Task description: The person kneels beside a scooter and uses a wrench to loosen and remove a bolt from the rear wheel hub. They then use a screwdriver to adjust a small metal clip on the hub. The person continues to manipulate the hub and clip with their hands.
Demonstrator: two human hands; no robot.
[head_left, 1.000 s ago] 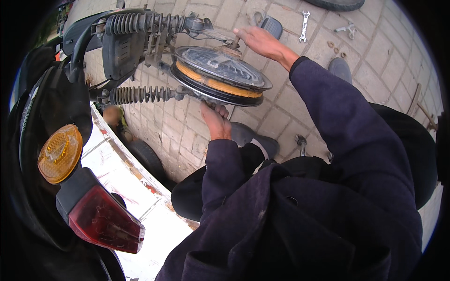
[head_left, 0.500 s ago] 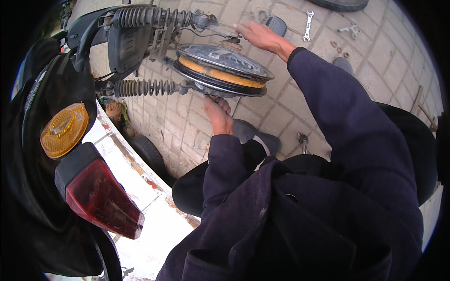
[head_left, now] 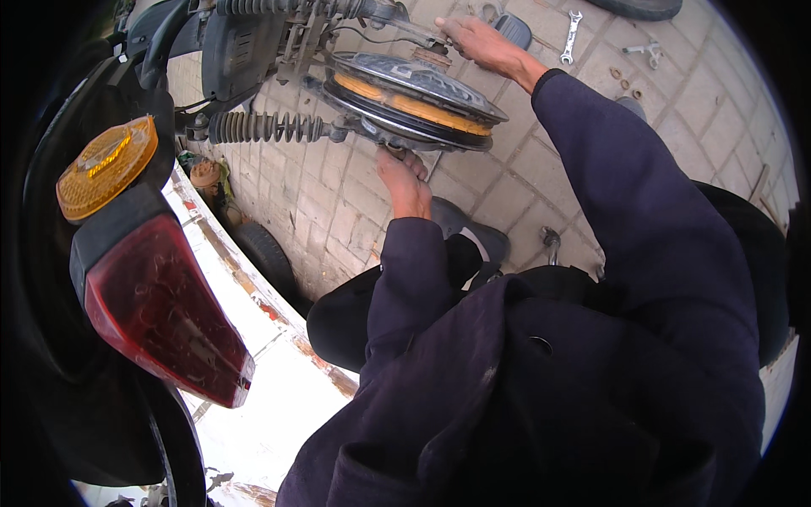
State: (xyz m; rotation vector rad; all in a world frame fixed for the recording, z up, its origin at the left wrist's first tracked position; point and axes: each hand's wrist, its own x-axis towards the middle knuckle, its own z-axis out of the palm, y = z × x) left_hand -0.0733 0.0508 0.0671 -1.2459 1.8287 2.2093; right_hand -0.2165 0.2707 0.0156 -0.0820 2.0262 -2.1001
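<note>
A bare wheel (head_left: 427, 83) with a grey hub and an orange band round its rim sits at the rear of a two-wheeler, between two coil-spring shock absorbers. Below its near side, my left hand (head_left: 407, 182) is closed with curled fingers at the axle end; what it grips is hidden. On the far side, my right hand (head_left: 486, 44) reaches to the other axle end, beside the metal arm (head_left: 405, 34). Its fingertips are drawn together there, and anything between them is too small to make out. The near shock absorber (head_left: 266, 128) runs left from the wheel.
An open-end wrench (head_left: 572, 37), a metal fitting (head_left: 648, 52) and several small rings (head_left: 623, 83) lie on the paving. A tyre (head_left: 638, 7) lies beyond. At left hang a red tail light (head_left: 165, 308) and an orange reflector (head_left: 107, 169), above a white panel (head_left: 253, 355).
The view has shifted, so the wheel and both hands appear higher and slightly further right. My right fingertips, blurred before, now show more sharply at the same axle end.
</note>
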